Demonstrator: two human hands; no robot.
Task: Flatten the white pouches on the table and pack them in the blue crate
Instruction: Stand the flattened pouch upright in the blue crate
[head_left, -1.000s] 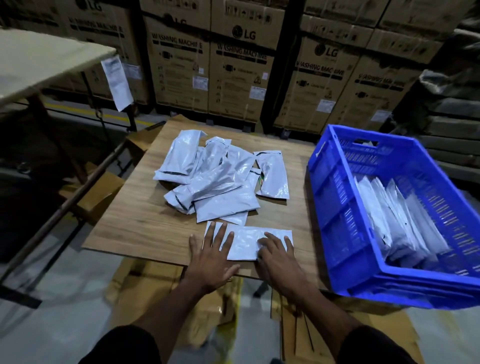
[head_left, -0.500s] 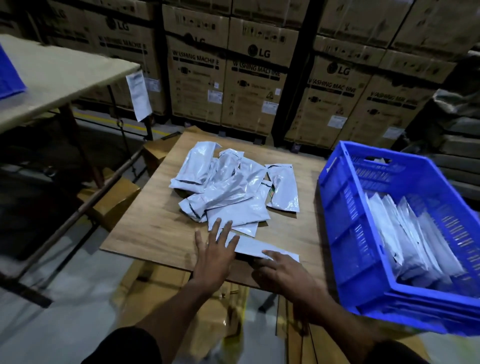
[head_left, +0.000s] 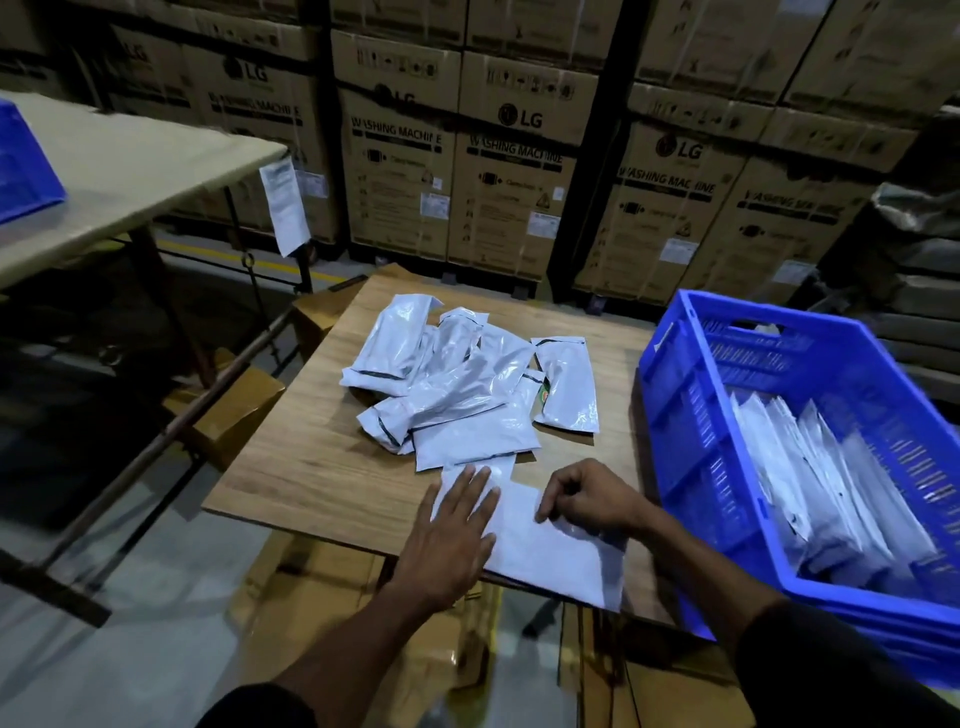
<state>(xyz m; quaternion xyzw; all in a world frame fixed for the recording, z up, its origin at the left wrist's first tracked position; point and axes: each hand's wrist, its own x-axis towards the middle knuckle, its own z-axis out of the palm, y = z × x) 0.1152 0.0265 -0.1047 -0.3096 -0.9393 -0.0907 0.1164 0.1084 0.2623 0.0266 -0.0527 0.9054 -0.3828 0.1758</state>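
Observation:
A flat white pouch lies at the near edge of the wooden table, its near corner hanging over the edge. My left hand rests flat on its left part, fingers straight. My right hand sits on its right part with curled fingers that pinch the pouch. Behind them lies a loose pile of several puffy white pouches. The blue crate stands at the table's right side, with several white pouches standing on edge inside.
Stacked cardboard washing-machine boxes form a wall behind. A second table at the left carries another blue crate's corner and a hanging paper sheet. Cardboard boxes sit on the floor at the left.
The pouch was raised at its right edge by my right hand and now lies flat again, nearer the table's edge. My right hand's fingers went from flat to curled. The camera came closer.

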